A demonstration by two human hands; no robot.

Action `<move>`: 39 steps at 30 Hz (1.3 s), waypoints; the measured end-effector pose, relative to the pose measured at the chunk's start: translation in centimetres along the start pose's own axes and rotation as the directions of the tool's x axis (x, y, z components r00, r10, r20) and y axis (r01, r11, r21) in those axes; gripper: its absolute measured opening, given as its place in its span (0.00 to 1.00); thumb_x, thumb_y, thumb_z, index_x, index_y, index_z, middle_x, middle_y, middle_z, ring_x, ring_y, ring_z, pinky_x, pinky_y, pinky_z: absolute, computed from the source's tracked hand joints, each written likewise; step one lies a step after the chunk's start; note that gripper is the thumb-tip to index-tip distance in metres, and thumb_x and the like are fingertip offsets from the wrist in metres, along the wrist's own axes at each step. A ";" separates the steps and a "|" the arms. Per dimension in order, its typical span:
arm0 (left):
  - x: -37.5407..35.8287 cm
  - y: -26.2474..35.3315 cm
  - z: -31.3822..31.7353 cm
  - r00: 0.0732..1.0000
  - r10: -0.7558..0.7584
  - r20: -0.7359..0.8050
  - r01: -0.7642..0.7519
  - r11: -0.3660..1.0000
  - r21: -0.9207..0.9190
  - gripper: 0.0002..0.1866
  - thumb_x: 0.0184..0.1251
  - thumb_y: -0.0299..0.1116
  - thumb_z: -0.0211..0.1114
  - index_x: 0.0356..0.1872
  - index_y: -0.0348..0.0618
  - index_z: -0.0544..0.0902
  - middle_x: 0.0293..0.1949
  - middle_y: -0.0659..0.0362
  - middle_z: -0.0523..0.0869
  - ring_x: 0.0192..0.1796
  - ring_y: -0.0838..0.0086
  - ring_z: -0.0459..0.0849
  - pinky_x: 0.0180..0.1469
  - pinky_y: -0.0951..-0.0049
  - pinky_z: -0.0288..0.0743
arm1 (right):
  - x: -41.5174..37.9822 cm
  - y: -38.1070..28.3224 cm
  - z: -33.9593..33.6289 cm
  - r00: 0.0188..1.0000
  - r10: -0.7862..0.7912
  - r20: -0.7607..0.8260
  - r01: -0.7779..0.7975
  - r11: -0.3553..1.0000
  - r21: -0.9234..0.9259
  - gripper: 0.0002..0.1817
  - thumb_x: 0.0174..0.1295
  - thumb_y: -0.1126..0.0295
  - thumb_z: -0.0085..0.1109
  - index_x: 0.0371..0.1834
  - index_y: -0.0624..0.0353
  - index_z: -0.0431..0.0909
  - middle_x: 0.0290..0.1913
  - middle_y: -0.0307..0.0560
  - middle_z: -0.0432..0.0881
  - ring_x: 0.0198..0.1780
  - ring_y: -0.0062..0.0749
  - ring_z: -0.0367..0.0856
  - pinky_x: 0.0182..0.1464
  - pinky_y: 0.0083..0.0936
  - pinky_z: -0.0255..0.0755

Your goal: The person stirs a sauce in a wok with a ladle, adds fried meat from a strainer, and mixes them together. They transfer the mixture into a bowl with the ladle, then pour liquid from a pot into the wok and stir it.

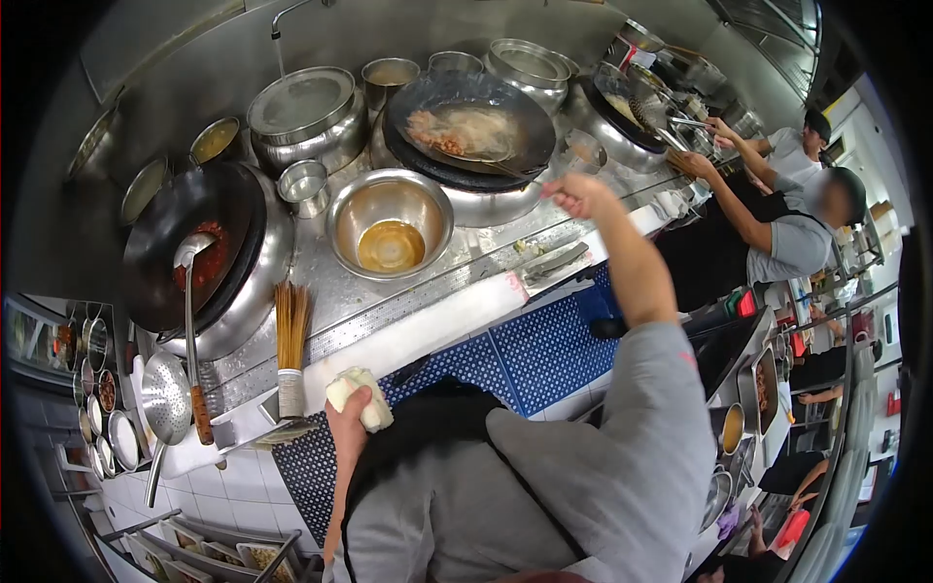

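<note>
Your right hand (573, 195) has fingers closed on slim handle (512, 173); steady it over wok (533, 121). Left hand (348, 424) clenches cloth (375, 413).

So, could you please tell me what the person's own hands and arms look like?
The left hand and right hand show no gloves. The right forearm is bare; above it, a loose grey sleeve ends near the elbow, with a small reddish mark.

Glossy metal bowl (390, 196).

Right hand (575, 195) extends forward; left hand (350, 420) grips low.
</note>
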State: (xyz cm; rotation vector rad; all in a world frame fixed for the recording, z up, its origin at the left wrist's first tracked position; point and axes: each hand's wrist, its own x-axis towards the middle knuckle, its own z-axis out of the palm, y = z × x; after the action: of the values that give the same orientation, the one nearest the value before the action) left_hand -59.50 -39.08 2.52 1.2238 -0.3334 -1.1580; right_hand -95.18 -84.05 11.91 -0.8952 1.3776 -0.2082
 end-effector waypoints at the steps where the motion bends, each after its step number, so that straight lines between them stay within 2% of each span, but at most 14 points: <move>1: 0.2 -0.1 -0.1 1.000 -0.009 0.016 0.009 1.000 0.005 0.20 0.56 0.32 0.65 0.47 0.27 0.76 0.31 0.50 0.83 0.30 0.65 0.84 0.33 0.68 0.80 | 2.0 1.9 0.9 1.000 -0.015 0.020 0.011 0.986 0.163 0.10 0.71 0.64 0.51 0.39 0.60 0.77 0.15 0.29 0.67 0.11 0.11 0.57 0.09 0.11 0.47; 4: 0.0 0.2 0.6 1.000 0.017 -0.022 -0.017 1.000 0.014 0.22 0.56 0.32 0.65 0.48 0.27 0.75 0.31 0.49 0.83 0.29 0.64 0.84 0.32 0.66 0.81 | 3.8 3.9 4.5 0.991 -0.116 0.065 0.055 0.805 0.590 0.11 0.72 0.66 0.48 0.37 0.61 0.76 0.16 0.31 0.69 0.12 0.13 0.60 0.11 0.11 0.49; 7: -0.3 1.0 1.6 0.998 -0.058 -0.021 0.058 0.998 -0.018 0.23 0.56 0.32 0.64 0.50 0.27 0.74 0.32 0.47 0.83 0.28 0.63 0.84 0.30 0.66 0.81 | 6.3 4.6 6.3 0.981 -0.188 0.040 0.090 0.633 0.769 0.11 0.73 0.68 0.43 0.40 0.62 0.74 0.19 0.33 0.69 0.14 0.14 0.61 0.12 0.11 0.53; 10: 0.1 0.8 1.9 0.999 -0.052 -0.008 0.052 0.998 -0.017 0.23 0.56 0.32 0.64 0.50 0.27 0.73 0.33 0.46 0.82 0.28 0.62 0.85 0.30 0.65 0.82 | 5.4 2.6 8.1 0.994 -0.098 -0.048 0.091 0.499 0.862 0.11 0.73 0.69 0.41 0.42 0.62 0.74 0.21 0.36 0.73 0.16 0.14 0.65 0.12 0.10 0.56; 11: 0.1 0.7 1.8 0.998 -0.053 -0.013 0.053 0.998 -0.030 0.24 0.55 0.31 0.64 0.51 0.26 0.73 0.33 0.46 0.82 0.29 0.61 0.85 0.31 0.64 0.83 | 7.2 2.3 7.4 0.995 -0.037 -0.093 0.099 0.486 0.868 0.12 0.74 0.68 0.39 0.44 0.62 0.73 0.23 0.37 0.76 0.16 0.14 0.68 0.12 0.09 0.58; 14: 0.2 0.1 1.2 0.999 -0.044 -0.010 0.044 0.999 -0.029 0.23 0.56 0.31 0.63 0.51 0.27 0.72 0.33 0.47 0.82 0.29 0.61 0.85 0.31 0.63 0.83 | 7.9 4.2 6.5 0.968 -0.229 0.099 0.032 0.508 0.861 0.12 0.74 0.69 0.38 0.43 0.63 0.73 0.23 0.36 0.76 0.15 0.13 0.68 0.11 0.09 0.58; 19: -0.2 0.4 1.7 0.992 -0.115 -0.052 0.112 0.992 -0.064 0.24 0.57 0.33 0.63 0.51 0.28 0.72 0.32 0.48 0.82 0.30 0.62 0.84 0.31 0.65 0.81 | 7.1 4.5 7.0 0.967 -0.254 0.019 0.153 0.639 0.754 0.10 0.72 0.70 0.40 0.43 0.61 0.73 0.20 0.30 0.71 0.13 0.11 0.59 0.11 0.11 0.51; 26: 0.5 0.2 2.0 0.993 -0.093 0.068 0.097 0.994 -0.057 0.22 0.57 0.33 0.64 0.49 0.27 0.73 0.31 0.47 0.83 0.28 0.63 0.85 0.31 0.66 0.82 | 0.5 5.2 8.2 0.952 -0.302 -0.051 0.256 0.692 0.675 0.09 0.70 0.72 0.42 0.45 0.63 0.72 0.20 0.29 0.69 0.13 0.11 0.57 0.11 0.11 0.49; 30: 0.7 -0.2 1.4 0.989 -0.104 0.101 0.105 0.994 -0.003 0.25 0.57 0.37 0.63 0.52 0.31 0.73 0.30 0.46 0.83 0.28 0.62 0.84 0.30 0.66 0.81 | -3.5 3.5 7.8 0.959 -0.276 -0.056 0.226 0.633 0.740 0.13 0.66 0.76 0.44 0.51 0.72 0.69 0.22 0.34 0.71 0.16 0.12 0.60 0.13 0.09 0.54; 31: 0.7 -0.1 1.4 0.989 -0.113 0.094 0.115 0.993 -0.017 0.24 0.57 0.36 0.63 0.51 0.30 0.73 0.31 0.47 0.83 0.28 0.63 0.84 0.30 0.66 0.81 | -4.7 3.2 7.6 0.933 -0.360 0.009 0.222 0.597 0.771 0.17 0.65 0.77 0.46 0.54 0.78 0.66 0.26 0.39 0.75 0.19 0.15 0.69 0.17 0.08 0.64; 34: 0.9 0.1 1.3 0.988 -0.123 0.091 0.128 0.991 -0.049 0.22 0.57 0.33 0.64 0.48 0.27 0.74 0.31 0.47 0.83 0.28 0.63 0.85 0.31 0.66 0.82 | -8.3 1.0 8.9 0.915 -0.395 -0.081 0.265 0.438 0.859 0.20 0.64 0.77 0.48 0.55 0.83 0.63 0.30 0.45 0.79 0.24 0.20 0.76 0.23 0.09 0.73; 35: 0.9 0.2 1.3 0.988 -0.119 0.098 0.125 0.991 -0.053 0.22 0.57 0.33 0.64 0.48 0.27 0.74 0.31 0.48 0.83 0.28 0.63 0.85 0.31 0.66 0.82 | -8.2 0.9 8.7 0.841 -0.540 -0.020 0.283 0.408 0.868 0.19 0.64 0.77 0.49 0.51 0.86 0.63 0.31 0.50 0.80 0.28 0.25 0.80 0.28 0.14 0.79; 38: 1.1 0.6 1.6 0.987 -0.119 0.107 0.124 0.992 -0.040 0.22 0.57 0.33 0.64 0.49 0.28 0.74 0.31 0.48 0.82 0.28 0.64 0.84 0.31 0.66 0.82 | -8.4 -0.6 10.8 0.830 -0.510 -0.226 0.409 0.280 0.869 0.09 0.62 0.77 0.49 0.39 0.75 0.70 0.30 0.51 0.80 0.27 0.30 0.79 0.26 0.17 0.75; 39: 1.2 1.0 1.8 0.987 -0.120 0.109 0.124 0.992 -0.030 0.22 0.57 0.33 0.64 0.49 0.28 0.74 0.31 0.48 0.82 0.28 0.64 0.84 0.31 0.66 0.82 | -6.7 -0.2 9.9 0.818 -0.561 -0.127 0.319 0.259 0.912 0.07 0.62 0.78 0.47 0.38 0.74 0.69 0.31 0.53 0.78 0.28 0.33 0.79 0.27 0.19 0.76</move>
State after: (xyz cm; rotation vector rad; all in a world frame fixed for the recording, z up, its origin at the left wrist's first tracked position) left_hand -59.86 -41.18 3.61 1.1655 -0.3194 -1.3331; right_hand -87.67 -75.89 16.43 -0.2786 0.5258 -1.1821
